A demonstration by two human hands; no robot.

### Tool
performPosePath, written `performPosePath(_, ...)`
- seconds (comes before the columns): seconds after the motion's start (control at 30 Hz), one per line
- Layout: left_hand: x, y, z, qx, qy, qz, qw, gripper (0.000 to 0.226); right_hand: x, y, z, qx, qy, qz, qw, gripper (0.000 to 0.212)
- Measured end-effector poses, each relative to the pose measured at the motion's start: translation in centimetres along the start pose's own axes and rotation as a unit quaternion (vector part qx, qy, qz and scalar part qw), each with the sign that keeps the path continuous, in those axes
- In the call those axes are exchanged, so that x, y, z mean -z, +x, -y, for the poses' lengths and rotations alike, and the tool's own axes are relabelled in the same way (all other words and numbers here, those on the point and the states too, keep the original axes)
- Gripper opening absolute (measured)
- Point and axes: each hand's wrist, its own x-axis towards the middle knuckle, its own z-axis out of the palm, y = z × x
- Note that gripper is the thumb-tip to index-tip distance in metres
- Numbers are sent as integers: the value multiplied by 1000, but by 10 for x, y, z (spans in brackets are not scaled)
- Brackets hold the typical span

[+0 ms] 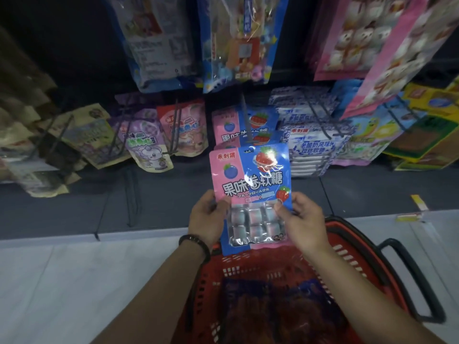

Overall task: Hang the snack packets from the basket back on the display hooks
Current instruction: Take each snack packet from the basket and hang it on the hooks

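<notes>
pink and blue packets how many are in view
3. One packet is gripped by the left hand and right hand above the basket; a rear packet and a front packet hang on the hook behind it. Others may hide behind.

**Materials and finishes at the display**

The packet (249, 184) you hold is glossy plastic film, streaked with glare, with a clear film window low down. The basket (347, 252) is red moulded plastic, and its handle (419, 281) is matt black. The hooks (245, 115) look like dark metal wire. Your bracelet (195, 242) is made of dark beads.
</notes>
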Motion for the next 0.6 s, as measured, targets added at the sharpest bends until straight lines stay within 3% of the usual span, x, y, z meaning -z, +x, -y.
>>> performPosePath(0.37, -6, 18, -12, -25, -28, -23, 999, 14, -12, 15, 20, 16, 51, -28, 998, 10)
performPosePath(0.6, -14, 31, -3, 7, -12, -36, 999, 16, -18, 31, -3, -40, 30, -56, 997, 10)
